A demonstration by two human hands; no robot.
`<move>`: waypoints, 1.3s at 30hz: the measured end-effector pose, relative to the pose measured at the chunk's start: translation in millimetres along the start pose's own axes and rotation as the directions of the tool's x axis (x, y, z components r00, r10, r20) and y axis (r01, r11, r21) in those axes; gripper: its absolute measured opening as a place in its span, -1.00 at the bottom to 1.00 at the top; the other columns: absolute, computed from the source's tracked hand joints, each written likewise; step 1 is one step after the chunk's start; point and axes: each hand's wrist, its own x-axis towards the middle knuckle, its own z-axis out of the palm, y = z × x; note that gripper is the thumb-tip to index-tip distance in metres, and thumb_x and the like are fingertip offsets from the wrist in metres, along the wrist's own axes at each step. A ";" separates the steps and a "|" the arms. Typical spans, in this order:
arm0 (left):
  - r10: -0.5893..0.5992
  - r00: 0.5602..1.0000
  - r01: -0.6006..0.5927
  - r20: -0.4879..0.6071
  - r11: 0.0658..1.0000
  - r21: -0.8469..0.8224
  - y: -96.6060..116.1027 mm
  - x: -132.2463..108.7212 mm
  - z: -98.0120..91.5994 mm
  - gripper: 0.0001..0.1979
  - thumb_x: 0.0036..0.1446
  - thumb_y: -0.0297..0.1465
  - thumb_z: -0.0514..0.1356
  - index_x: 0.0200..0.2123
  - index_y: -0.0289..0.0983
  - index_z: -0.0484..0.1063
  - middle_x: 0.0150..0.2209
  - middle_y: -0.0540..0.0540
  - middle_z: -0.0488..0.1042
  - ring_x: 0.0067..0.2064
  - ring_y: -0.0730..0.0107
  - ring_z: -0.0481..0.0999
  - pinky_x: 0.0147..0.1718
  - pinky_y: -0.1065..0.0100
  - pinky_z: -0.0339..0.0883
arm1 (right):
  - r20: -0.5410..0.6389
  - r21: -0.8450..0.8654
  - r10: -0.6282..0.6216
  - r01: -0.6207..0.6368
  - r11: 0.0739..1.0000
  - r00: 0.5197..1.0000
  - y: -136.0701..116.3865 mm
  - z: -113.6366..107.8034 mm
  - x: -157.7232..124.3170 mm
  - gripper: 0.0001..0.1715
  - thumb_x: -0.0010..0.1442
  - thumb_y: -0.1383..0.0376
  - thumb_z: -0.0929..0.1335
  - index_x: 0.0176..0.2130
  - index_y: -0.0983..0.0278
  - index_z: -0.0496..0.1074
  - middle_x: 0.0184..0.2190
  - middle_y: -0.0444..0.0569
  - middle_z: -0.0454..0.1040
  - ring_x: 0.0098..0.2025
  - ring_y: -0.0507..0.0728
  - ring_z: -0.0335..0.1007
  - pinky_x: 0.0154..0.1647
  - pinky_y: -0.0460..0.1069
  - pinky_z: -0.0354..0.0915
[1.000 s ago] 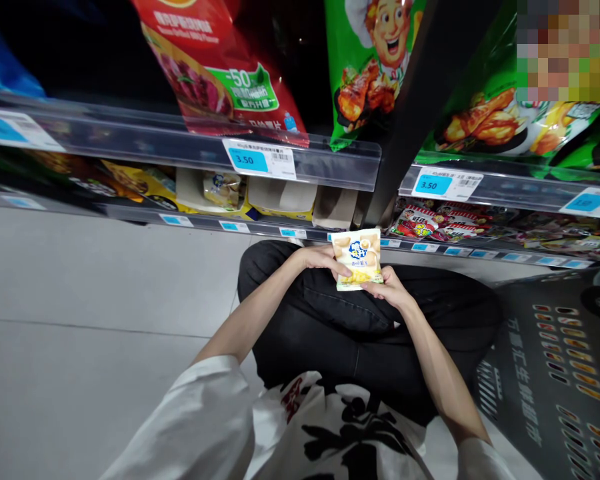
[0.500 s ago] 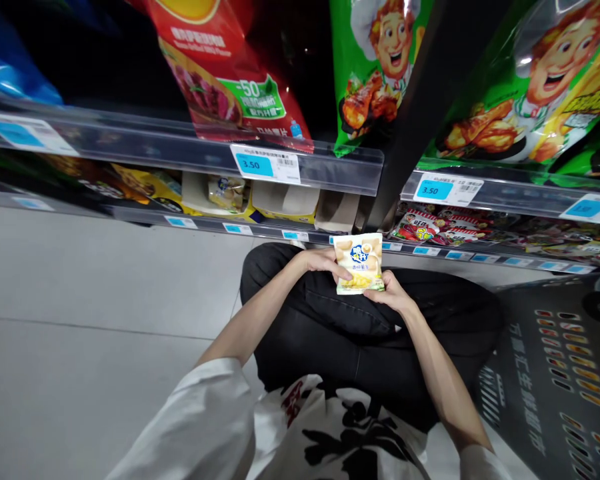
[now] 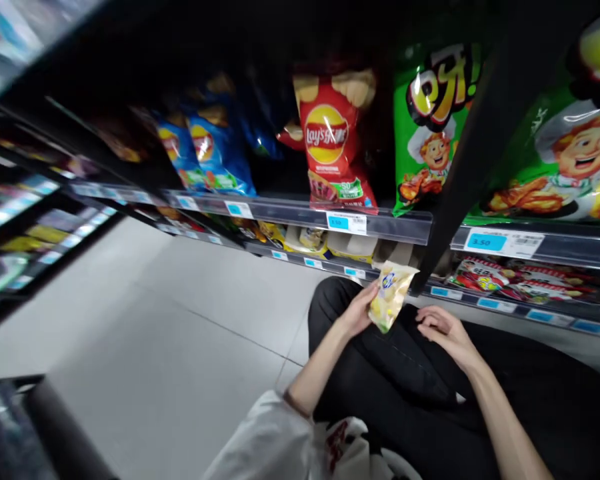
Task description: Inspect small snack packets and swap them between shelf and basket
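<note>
My left hand [image 3: 359, 312] grips a small cream-yellow snack bag [image 3: 391, 293] by its left edge. The bag is tilted, with a blue logo facing up, and it hangs over my crossed legs [image 3: 405, 373] close to the lower shelf. To the right of the bag, my right hand [image 3: 447, 333] is apart from it, fingers loosely bent and spread, with nothing in them. An open yellow carton [image 3: 353, 247] stands on the low shelf just beyond, and a similar small bag [image 3: 311, 238] lies in the carton beside it.
Above the low shelf, a red chip bag [image 3: 330, 140], blue chip bags [image 3: 220, 147] and green snack bags [image 3: 433, 147] stand behind a clear shelf edge [image 3: 290, 215]. A black upright post [image 3: 460, 167] divides the shelving. Grey floor tiles [image 3: 180, 347] extend left.
My right hand has let go of the snack bag and moved right. The bag has tilted in my left hand. My view has turned left, showing more aisle; the basket at right is out of view.
</note>
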 end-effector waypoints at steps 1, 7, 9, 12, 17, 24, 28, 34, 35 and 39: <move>-0.045 0.999 0.044 -0.004 0.997 -0.061 -6.6 -20.0 -3.5 -0.45 -0.03 -0.17 0.49 0.01 -0.25 0.53 -0.36 -0.05 0.54 -0.42 0.44 0.49 -0.45 0.47 0.33 | 0.004 0.024 -0.023 0.023 0.999 1.000 -1.1 -0.1 0.2 -0.50 0.12 0.11 0.54 0.03 0.13 0.50 -0.05 0.08 0.57 -0.25 0.13 0.51 -0.30 0.00 0.45; -0.311 0.945 0.326 0.097 0.884 -0.334 -88.1 -126.6 -19.8 -0.56 0.20 -0.23 0.29 0.12 -0.24 0.50 -0.63 0.18 -0.03 -0.62 0.57 -0.36 -0.64 0.46 -0.36 | 0.258 0.069 -0.108 0.093 0.993 0.960 -3.6 13.5 -5.4 -0.31 0.21 0.16 0.50 0.28 0.03 0.37 0.33 0.14 0.34 0.25 0.32 0.40 0.20 0.21 0.40; -0.349 0.933 0.356 0.085 0.863 -0.360 -112.4 -139.6 -19.6 -0.67 0.26 -0.30 0.21 0.06 -0.24 0.54 -0.63 0.18 -0.15 -0.57 0.50 -0.44 -0.59 0.42 -0.41 | 0.326 0.021 -0.062 0.059 0.998 0.943 -0.3 21.8 -6.0 -0.50 0.23 0.12 0.48 0.14 0.11 0.52 0.14 0.15 0.53 0.12 0.31 0.51 0.14 0.19 0.44; -0.381 0.921 0.381 0.079 0.840 -0.387 -123.2 -137.0 -15.9 -0.73 0.29 -0.36 0.15 -0.02 -0.27 0.57 -0.62 0.17 -0.23 -0.53 0.45 -0.47 -0.55 0.39 -0.42 | 0.312 -0.062 0.003 0.017 0.998 0.950 6.0 32.1 -3.6 -0.69 0.22 0.04 0.47 -0.21 0.21 0.66 -0.26 0.08 0.66 -0.21 0.24 0.60 -0.15 0.09 0.50; -0.417 0.908 0.386 0.027 0.813 -0.436 -109.0 -110.5 -6.5 -0.77 0.29 -0.38 0.11 -0.18 -0.30 0.56 -0.59 0.18 -0.35 -0.53 0.46 -0.47 -0.58 0.40 -0.40 | 0.119 -0.009 0.001 0.001 1.000 0.993 10.8 37.0 2.7 -0.62 0.18 0.00 0.48 -0.32 0.28 0.61 -0.47 -0.02 0.58 -0.47 0.09 0.43 -0.42 -0.02 0.38; -0.343 0.925 0.248 -0.165 0.872 -0.421 -126.0 -95.0 18.9 -0.76 0.32 -0.41 0.04 -0.38 -0.25 0.45 -0.58 0.16 -0.42 -0.52 0.48 -0.54 -0.62 0.36 -0.44 | -0.062 0.135 0.039 -0.030 0.990 0.997 16.9 38.4 7.4 -0.58 0.08 0.00 0.53 -0.32 0.32 0.59 -0.50 -0.05 0.57 -0.54 0.02 0.36 -0.49 -0.06 0.33; -0.318 0.926 0.224 -0.203 0.896 -0.383 -133.6 -94.9 26.0 -0.78 0.35 -0.35 0.04 -0.30 -0.21 0.45 -0.60 0.16 -0.42 -0.54 0.48 -0.54 -0.64 0.34 -0.46 | -0.082 0.198 0.047 -0.030 0.980 0.996 19.0 40.0 8.7 -0.59 0.07 0.02 0.54 -0.30 0.33 0.60 -0.49 -0.05 0.58 -0.53 0.01 0.36 -0.49 -0.07 0.32; -0.329 0.920 0.242 -0.210 0.903 -0.356 -133.1 -93.6 24.9 -0.83 0.33 -0.30 0.09 -0.20 -0.17 0.47 -0.64 0.18 -0.38 -0.57 0.48 -0.51 -0.66 0.38 -0.38 | -0.111 0.255 0.059 -0.029 0.967 0.992 15.7 40.2 7.9 -0.59 0.04 0.05 0.56 -0.26 0.31 0.59 -0.53 -0.10 0.55 -0.55 0.01 0.34 -0.49 -0.07 0.29; -0.334 0.921 0.252 -0.202 0.904 -0.346 -132.8 -93.4 25.0 -0.84 0.32 -0.29 0.10 -0.20 -0.16 0.47 -0.65 0.18 -0.37 -0.58 0.49 -0.50 -0.66 0.39 -0.35 | -0.118 0.259 0.060 -0.028 0.965 0.991 14.6 40.0 7.6 -0.59 0.04 0.05 0.56 -0.26 0.31 0.58 -0.53 -0.10 0.55 -0.54 0.01 0.34 -0.49 -0.07 0.30; -0.345 0.924 0.272 -0.165 0.897 -0.349 -131.7 -92.1 27.0 -0.83 0.32 -0.26 0.10 -0.21 -0.16 0.46 -0.66 0.19 -0.37 -0.60 0.49 -0.49 -0.64 0.39 -0.33 | -0.151 0.257 0.061 -0.021 0.966 0.987 11.6 38.7 6.5 -0.58 0.01 0.05 0.58 -0.26 0.30 0.58 -0.51 -0.09 0.57 -0.53 0.01 0.36 -0.48 -0.07 0.31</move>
